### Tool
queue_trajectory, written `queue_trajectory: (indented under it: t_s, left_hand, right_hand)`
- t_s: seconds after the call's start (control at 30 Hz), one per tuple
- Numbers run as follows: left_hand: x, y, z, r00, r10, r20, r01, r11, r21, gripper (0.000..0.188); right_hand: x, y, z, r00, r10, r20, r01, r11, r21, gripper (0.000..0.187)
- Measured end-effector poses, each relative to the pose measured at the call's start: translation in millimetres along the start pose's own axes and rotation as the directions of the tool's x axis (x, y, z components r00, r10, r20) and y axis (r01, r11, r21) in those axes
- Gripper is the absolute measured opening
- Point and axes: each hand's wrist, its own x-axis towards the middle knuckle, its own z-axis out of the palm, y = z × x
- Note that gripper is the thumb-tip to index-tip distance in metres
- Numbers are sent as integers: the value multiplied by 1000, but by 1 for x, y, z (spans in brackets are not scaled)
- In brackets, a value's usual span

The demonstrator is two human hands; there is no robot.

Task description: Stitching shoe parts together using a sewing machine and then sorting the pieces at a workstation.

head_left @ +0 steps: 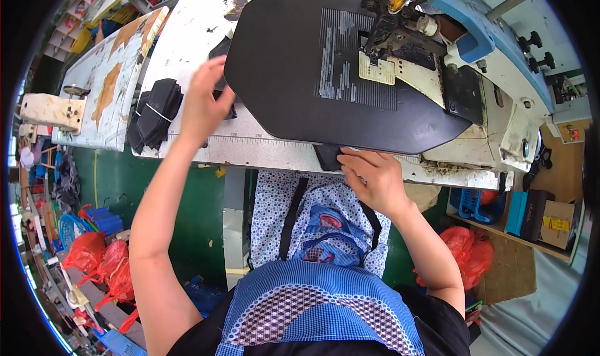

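Note:
A flat black plate (281, 75) with cut corners covers the bed of a sewing machine (406, 37). My left hand (203, 100) is at the plate's left edge, its thumb and fingers apart. Black fabric pieces (220, 48) lie beside and partly behind that hand; how far its fingertips touch them is hidden. Under the plate's near edge, my right hand (378, 178) pinches a small black fabric piece (327, 158) with its fingers closed. Part of this piece is covered by the fingers and the plate.
A tied bundle of black fabric (156, 113) lies at the table's left end. A printed ruler strip (250, 140) runs along the white table's near side. Another worktable (112, 75) stands left. Red plastic bags (87, 253) and a shelf with a blue basket (478, 205) flank me.

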Motion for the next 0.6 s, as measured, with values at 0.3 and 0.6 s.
queue_trajectory:
  t_s: [0.3, 0.6]
  left_hand:
    - [-70, 122, 47, 843, 487, 226, -465, 873, -146, 48]
    - [-40, 185, -39, 674, 738, -45, -716, 636, -289, 23]
  right_hand:
    - [13, -57, -31, 958, -242, -152, 240, 970, -33, 10]
    - [65, -62, -90, 892, -310, -328, 225, 936, -271, 45]
